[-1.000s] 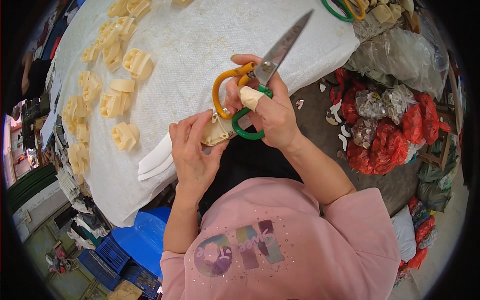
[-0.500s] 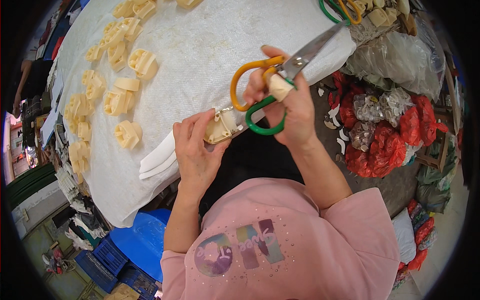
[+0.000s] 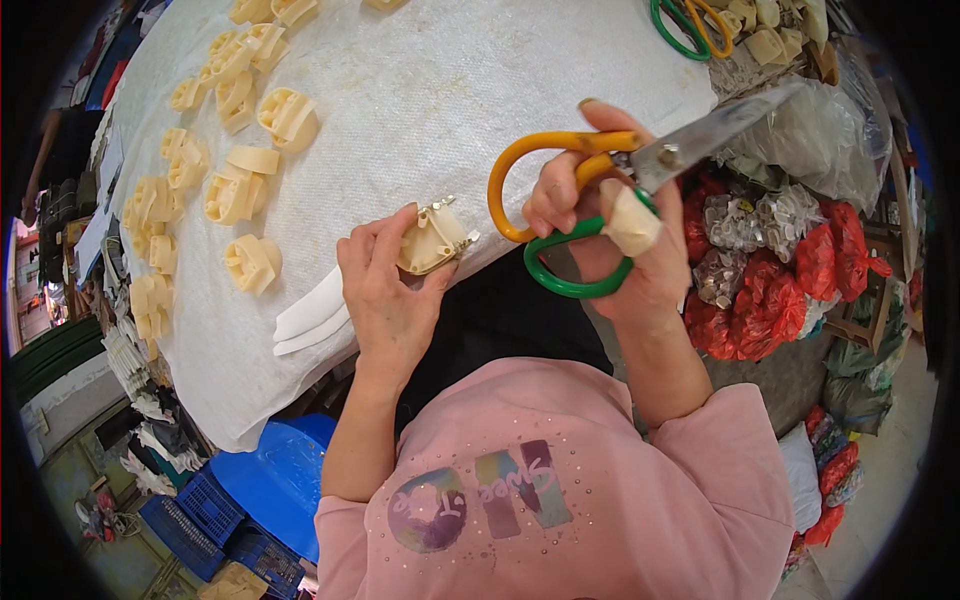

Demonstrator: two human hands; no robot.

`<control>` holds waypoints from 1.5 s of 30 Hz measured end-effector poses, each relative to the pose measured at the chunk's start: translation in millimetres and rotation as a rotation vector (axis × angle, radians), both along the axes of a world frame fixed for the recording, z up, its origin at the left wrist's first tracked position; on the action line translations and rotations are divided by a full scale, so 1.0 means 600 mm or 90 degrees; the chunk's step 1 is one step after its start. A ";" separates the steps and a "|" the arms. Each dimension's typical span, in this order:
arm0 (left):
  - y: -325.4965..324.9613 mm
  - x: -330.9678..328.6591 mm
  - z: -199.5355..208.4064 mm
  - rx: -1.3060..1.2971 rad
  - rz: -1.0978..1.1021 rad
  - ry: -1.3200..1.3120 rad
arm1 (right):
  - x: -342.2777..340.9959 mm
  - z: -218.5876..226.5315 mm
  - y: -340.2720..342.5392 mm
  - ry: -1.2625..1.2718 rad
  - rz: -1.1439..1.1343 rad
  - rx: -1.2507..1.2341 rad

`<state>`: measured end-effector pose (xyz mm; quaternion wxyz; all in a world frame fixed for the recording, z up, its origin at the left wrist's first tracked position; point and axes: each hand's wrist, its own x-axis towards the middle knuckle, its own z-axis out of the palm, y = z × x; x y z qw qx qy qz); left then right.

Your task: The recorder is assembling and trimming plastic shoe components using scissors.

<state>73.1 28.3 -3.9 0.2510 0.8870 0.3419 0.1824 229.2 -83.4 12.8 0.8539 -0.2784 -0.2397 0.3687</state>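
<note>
My left hand (image 3: 385, 285) pinches a cream plastic part (image 3: 428, 243) at the table's near edge. Small metal pieces show along that part's rim. Off to the right, my right hand (image 3: 628, 225) grips a pair of scissors (image 3: 672, 155) with one orange and one green handle loop; their blades point up and to the right, away from the part. A cream wrap (image 3: 632, 218) covers one finger or thumb of this hand. Two white curved strips (image 3: 312, 318) lie beside my left hand on the white cloth-covered table (image 3: 380, 130).
Several cream plastic parts (image 3: 240, 190) are spread along the table's left side. Another pair of scissors (image 3: 690, 28) rests at the far right edge. Red plastic bags (image 3: 765, 300) and clear bags of pieces (image 3: 770, 215) are piled at right. A blue tub (image 3: 275, 475) stands at lower left.
My right hand has moved right with the scissors, farther from the cream part. My left hand has barely shifted and still pinches the part, now slightly turned.
</note>
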 end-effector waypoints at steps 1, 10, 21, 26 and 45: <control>0.001 -0.002 0.001 -0.001 -0.003 0.000 | 0.000 0.008 -0.001 0.003 0.003 -0.002; 0.005 0.001 0.005 -0.007 -0.018 0.014 | -0.030 -0.055 0.031 0.007 0.078 -0.117; 0.005 0.000 0.009 -0.001 -0.018 0.015 | -0.033 -0.051 0.027 -0.059 0.074 -0.152; 0.004 0.003 0.009 0.021 -0.025 0.012 | -0.036 -0.033 0.024 -0.066 -0.004 -0.122; 0.007 -0.253 0.014 -0.189 0.321 -0.494 | 0.211 -0.067 0.071 -1.176 -0.388 -0.710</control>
